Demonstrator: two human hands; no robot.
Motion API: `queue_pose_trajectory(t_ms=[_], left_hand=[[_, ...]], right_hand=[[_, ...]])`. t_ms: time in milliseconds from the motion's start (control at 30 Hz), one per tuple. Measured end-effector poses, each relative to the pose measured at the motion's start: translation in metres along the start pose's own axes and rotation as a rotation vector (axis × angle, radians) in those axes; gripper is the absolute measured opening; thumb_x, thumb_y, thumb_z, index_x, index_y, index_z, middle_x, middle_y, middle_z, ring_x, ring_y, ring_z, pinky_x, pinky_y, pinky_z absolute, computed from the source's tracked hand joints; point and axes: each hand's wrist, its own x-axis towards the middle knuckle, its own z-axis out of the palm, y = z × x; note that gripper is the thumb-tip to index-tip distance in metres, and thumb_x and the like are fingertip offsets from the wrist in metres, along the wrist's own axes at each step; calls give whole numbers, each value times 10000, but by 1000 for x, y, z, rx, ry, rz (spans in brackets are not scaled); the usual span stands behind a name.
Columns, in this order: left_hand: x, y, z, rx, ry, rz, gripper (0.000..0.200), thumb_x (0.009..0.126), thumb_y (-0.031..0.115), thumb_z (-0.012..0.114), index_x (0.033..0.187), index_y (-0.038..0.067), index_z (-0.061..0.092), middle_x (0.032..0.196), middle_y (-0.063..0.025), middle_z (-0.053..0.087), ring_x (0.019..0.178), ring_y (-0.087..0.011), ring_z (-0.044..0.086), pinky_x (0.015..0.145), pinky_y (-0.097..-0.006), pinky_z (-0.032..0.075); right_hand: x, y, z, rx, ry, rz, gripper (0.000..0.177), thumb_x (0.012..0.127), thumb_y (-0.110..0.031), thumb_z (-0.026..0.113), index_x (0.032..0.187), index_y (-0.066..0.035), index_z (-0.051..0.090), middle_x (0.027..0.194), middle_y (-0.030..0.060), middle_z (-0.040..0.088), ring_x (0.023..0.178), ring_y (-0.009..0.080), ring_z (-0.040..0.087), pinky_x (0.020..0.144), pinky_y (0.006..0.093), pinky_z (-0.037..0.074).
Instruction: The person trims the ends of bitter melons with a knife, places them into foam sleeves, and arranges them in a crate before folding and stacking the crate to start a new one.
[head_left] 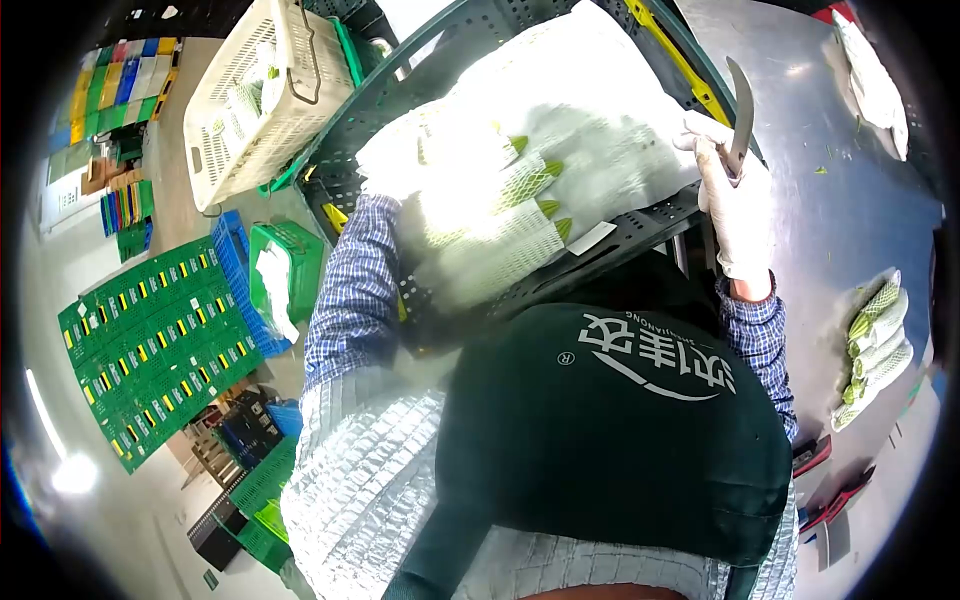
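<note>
My right hand [737,205], in a white glove, is closed around a small knife with a curved blade [741,110] pointing up. It is at the right rim of a dark green crate [640,225], its fingertips by the white sheet [610,100]. Inside the crate, several green-tipped vegetables in white foam netting [510,245] lie side by side, partly under the sheet. My left hand [385,160] reaches over the crate's left side. Strong glare washes it out, so its fingers cannot be made out.
A cream basket [235,120] with netted produce stands beyond the crate on the left. Near it are a green bin [285,270] and stacked green crates [160,350]. On the metal table [800,190] to the right lie netted vegetables [873,350] and a white bundle [872,85].
</note>
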Motion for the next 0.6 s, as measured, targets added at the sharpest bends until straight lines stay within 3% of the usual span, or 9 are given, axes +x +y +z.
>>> queue_pose_trajectory(t_ms=[200, 267, 300, 367, 433, 467, 500, 567, 600], left_hand=[[-25, 11, -32, -143, -98, 49, 924, 627, 447, 887, 1364, 32, 516, 1329, -202, 545, 1267, -331, 503, 1098, -418, 379], [-28, 11, -33, 56, -94, 79, 898, 627, 411, 887, 1367, 54, 524, 1378, -200, 521, 1303, -339, 477, 1123, -430, 352], [-28, 13, -36, -83, -154, -7, 894, 613, 373, 883, 1377, 80, 522, 1404, -183, 520, 1324, -349, 465, 1142, -443, 334], [-38, 30, -42, -253, -23, 102, 848, 618, 351, 867, 1354, 77, 548, 1355, -177, 562, 1294, -321, 499, 1126, -427, 362], [-58, 79, -73, -479, 104, 202, 749, 651, 269, 857, 1299, 19, 576, 1272, -152, 619, 1181, -274, 590, 1052, -389, 443], [-61, 98, -84, -391, 187, 338, 764, 660, 229, 862, 1316, -3, 546, 1231, -125, 644, 1122, -250, 617, 1016, -367, 473], [-73, 124, -98, -759, 84, 240, 788, 663, 222, 870, 1335, -2, 527, 1231, -120, 645, 1126, -233, 614, 1008, -360, 480], [-87, 172, -133, -920, -27, 108, 858, 653, 216, 895, 1376, -3, 488, 1254, -117, 638, 1144, -214, 608, 1001, -357, 488], [-93, 182, -134, -1034, -46, 100, 766, 739, 214, 812, 1390, -5, 473, 1278, -130, 616, 1157, -220, 600, 1002, -360, 490]], right_hand=[[-3, -7, 5, 54, -69, -5, 297, 974, -227, 633, 1202, -47, 693, 863, -20, 725, 517, 4, 384, 484, 188, 330], [-2, -4, 4, 61, -102, -29, 300, 968, -210, 642, 1215, -46, 688, 877, 0, 731, 594, 19, 481, 548, 192, 392], [-2, -6, 4, 45, -105, -61, 303, 966, -205, 646, 1219, -44, 685, 884, 8, 734, 626, 28, 515, 575, 195, 413], [-3, -9, -1, -28, -117, -61, 297, 955, -186, 658, 1203, -26, 689, 913, 35, 747, 755, 68, 615, 694, 219, 483], [-3, -10, 6, 17, -74, -235, 263, 932, -125, 667, 1170, -16, 695, 954, 53, 738, 770, 77, 634, 729, 234, 508], [0, -10, 10, 2, -84, -322, 261, 922, -104, 672, 1166, -14, 692, 963, 59, 733, 772, 81, 637, 740, 238, 514], [2, -9, 18, 61, -74, -401, 273, 890, -54, 686, 1161, -19, 692, 964, 66, 726, 786, 84, 642, 726, 244, 524], [5, -31, 28, -32, -112, -690, 432, 829, -35, 734, 1251, -24, 641, 854, 36, 669, 691, 83, 585, 629, 247, 477], [6, -46, 33, -18, -140, -786, 478, 804, -39, 756, 1266, -24, 633, 778, 25, 609, 631, 87, 543, 590, 249, 443]])
